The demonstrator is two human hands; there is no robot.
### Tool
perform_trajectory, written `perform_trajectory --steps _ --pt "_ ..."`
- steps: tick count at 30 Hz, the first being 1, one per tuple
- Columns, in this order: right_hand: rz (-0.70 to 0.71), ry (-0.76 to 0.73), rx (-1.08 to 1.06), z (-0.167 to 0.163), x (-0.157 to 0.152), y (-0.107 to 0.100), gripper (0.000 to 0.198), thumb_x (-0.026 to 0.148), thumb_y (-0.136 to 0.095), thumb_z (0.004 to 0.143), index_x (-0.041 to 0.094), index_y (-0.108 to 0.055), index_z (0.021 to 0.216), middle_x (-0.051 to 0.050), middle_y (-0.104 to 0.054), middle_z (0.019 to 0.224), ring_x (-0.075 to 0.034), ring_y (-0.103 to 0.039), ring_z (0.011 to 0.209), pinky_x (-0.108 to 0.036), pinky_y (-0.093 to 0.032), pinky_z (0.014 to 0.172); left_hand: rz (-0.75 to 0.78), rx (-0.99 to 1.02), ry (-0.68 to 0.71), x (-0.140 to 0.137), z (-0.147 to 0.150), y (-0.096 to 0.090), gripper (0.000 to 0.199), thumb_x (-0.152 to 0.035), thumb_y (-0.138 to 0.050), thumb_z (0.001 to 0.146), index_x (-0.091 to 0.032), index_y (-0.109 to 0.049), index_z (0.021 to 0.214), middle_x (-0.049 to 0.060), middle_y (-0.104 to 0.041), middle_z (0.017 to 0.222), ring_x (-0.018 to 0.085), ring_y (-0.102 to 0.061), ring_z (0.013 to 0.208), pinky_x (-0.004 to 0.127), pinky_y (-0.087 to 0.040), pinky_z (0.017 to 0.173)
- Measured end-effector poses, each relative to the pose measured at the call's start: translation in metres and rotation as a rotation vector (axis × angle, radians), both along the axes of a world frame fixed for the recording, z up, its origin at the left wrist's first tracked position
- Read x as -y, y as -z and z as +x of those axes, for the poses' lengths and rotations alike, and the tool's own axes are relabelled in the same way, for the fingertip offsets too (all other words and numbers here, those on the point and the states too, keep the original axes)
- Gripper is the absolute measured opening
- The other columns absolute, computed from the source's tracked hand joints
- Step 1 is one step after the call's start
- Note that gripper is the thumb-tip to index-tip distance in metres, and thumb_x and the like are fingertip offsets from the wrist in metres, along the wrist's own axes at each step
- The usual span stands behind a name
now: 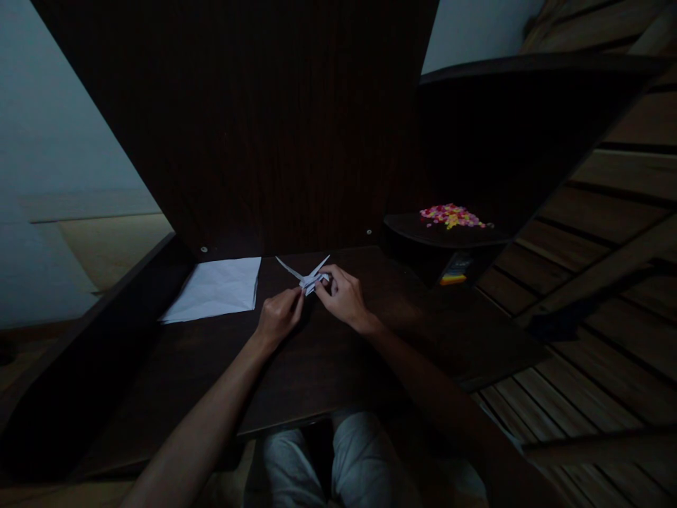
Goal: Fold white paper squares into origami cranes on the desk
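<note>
Between my hands, over the dark wooden desk, is a folded white paper figure [307, 281] with two thin points spread upward in a V. My left hand [280, 314] pinches its lower left side, thumb and forefinger together. At its right side, my right hand [343, 295] grips the folds with thumb below and fingers curled over the top. The fingertips hide part of the paper's body. To the left of my left hand lies a stack of white paper sheets [216, 288].
A pile of small pink and yellow pieces [452, 215] sits on a curved corner shelf [423, 236] to the right. Beneath that shelf is a small item with a yellow edge [453, 279]. A tall dark panel [254, 127] rises behind the desk [317, 374]; wooden slats [618, 233] stand at the right.
</note>
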State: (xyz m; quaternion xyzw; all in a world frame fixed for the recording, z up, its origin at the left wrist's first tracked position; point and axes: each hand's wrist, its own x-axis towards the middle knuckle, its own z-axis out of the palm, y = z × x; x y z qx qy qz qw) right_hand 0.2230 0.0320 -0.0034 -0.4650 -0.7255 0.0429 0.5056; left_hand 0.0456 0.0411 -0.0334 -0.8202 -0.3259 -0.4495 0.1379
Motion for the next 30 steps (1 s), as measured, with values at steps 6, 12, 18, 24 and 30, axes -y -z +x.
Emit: perform_trajectory --steps 6,12,18,24,30 --pt "-0.024 0.071 -0.006 -0.0015 0.0 -0.0003 0.011 0.023 -0.056 0.079 0.02 -0.062 0.088 0.0 -0.06 0.069 -0.013 -0.053 0.058 -0.024 -0.041 0.059 0.033 -0.067 -0.007 0.0004 0.0008 -0.0005 0.017 -0.019 -0.047 0.092 -0.014 -0.063 0.092 0.005 -0.066 0.068 0.013 -0.062 0.057 0.022 -0.047 0.055" --pt "-0.046 0.12 -0.021 -0.0026 0.0003 -0.0011 0.006 0.024 -0.057 0.079 0.02 -0.061 0.081 0.0 -0.061 0.068 -0.013 -0.053 0.058 -0.024 -0.039 0.058 0.056 -0.084 0.003 0.0006 0.0018 -0.0009 0.017 -0.018 -0.046 0.092 -0.014 -0.063 0.091 0.005 -0.064 0.066 0.013 -0.06 0.056 0.022 -0.045 0.054" --pt "-0.045 0.113 -0.004 -0.0009 -0.0004 -0.0005 0.01 0.023 -0.057 0.078 0.019 -0.062 0.086 0.0 -0.064 0.07 -0.013 -0.055 0.059 -0.024 -0.041 0.059 0.037 -0.1 -0.007 0.0004 0.0011 -0.001 0.018 -0.019 -0.045 0.093 -0.015 -0.062 0.09 0.004 -0.062 0.065 0.013 -0.059 0.056 0.022 -0.044 0.053" --pt "-0.051 0.131 -0.01 -0.0002 -0.0023 0.0 0.008 0.021 -0.057 0.077 0.02 -0.063 0.082 0.0 -0.065 0.071 -0.014 -0.056 0.06 -0.024 -0.042 0.062 0.046 -0.122 0.011 0.0009 0.0009 -0.0008 0.017 -0.018 -0.046 0.092 -0.015 -0.063 0.09 0.003 -0.061 0.062 0.013 -0.058 0.054 0.022 -0.044 0.051" --pt "-0.08 0.114 -0.055 -0.0016 -0.0007 -0.0007 0.012 0.023 -0.052 0.081 0.02 -0.061 0.088 0.0 -0.063 0.067 -0.013 -0.055 0.056 -0.024 -0.042 0.06 -0.025 -0.051 0.033 0.0012 0.0023 -0.0016 0.017 -0.02 -0.048 0.091 -0.016 -0.065 0.092 0.005 -0.065 0.066 0.013 -0.061 0.056 0.022 -0.047 0.054"
